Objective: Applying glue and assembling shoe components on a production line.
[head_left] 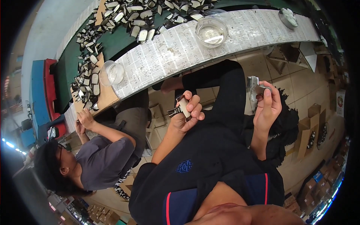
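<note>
My left hand [192, 112] is closed round a small black-and-cream piece [183, 106], its fingers across the pale flat face. Thin dark strips stick out from its left end. My right hand [267, 105] grips a flat greyish tool [253, 84] between thumb and fingers; its pale end points up and away from me, and its exact kind is unclear. The two hands are apart, both above my lap. On the bench beyond lies a large heap of similar black-and-cream pieces [142, 35].
A paper-covered bench edge [165, 62] curves before me, with a clear round dish [212, 33], another clear dish [112, 73] and a bowl of white material [288, 18]. A co-worker [103, 161] sits at left, hands by pieces on cardboard [108, 98]. Cardboard boxes [306, 129] stand at right.
</note>
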Action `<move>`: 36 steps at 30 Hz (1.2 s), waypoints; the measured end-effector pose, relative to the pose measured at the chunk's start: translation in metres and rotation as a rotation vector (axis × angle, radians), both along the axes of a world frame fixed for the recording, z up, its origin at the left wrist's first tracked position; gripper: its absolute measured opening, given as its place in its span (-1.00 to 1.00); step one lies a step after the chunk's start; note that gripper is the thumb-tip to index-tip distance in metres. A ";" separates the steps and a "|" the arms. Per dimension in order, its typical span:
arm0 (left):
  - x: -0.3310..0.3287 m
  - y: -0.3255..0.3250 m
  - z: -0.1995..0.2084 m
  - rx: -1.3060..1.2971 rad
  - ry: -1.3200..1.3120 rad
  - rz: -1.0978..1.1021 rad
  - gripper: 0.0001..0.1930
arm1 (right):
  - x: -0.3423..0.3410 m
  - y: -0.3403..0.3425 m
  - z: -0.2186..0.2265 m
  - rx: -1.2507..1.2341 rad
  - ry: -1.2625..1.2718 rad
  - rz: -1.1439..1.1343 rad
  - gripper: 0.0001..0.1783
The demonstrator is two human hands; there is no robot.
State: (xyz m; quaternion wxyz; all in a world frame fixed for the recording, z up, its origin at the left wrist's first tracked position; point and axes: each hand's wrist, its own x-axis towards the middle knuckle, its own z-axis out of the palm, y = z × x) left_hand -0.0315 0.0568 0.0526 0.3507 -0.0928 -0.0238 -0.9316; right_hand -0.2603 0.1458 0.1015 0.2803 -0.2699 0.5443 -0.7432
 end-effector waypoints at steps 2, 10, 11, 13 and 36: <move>-0.005 0.000 0.000 0.001 -0.012 0.009 -0.70 | -0.002 0.000 0.001 0.026 -0.021 -0.075 -0.78; 0.004 -0.084 0.058 -0.361 -0.505 0.828 -0.55 | -0.017 0.007 -0.002 0.078 0.033 -0.040 -0.81; 0.004 -0.114 0.088 -0.711 -0.363 0.940 -0.56 | -0.018 0.008 -0.005 0.058 0.074 -0.044 -0.82; 0.001 -0.160 0.145 -0.820 -0.331 1.302 -0.58 | -0.023 0.011 -0.002 0.023 0.095 -0.038 -0.82; -0.101 -0.352 -0.076 -2.014 -1.927 0.854 -0.66 | -0.047 0.024 -0.009 0.020 0.018 -0.120 -0.80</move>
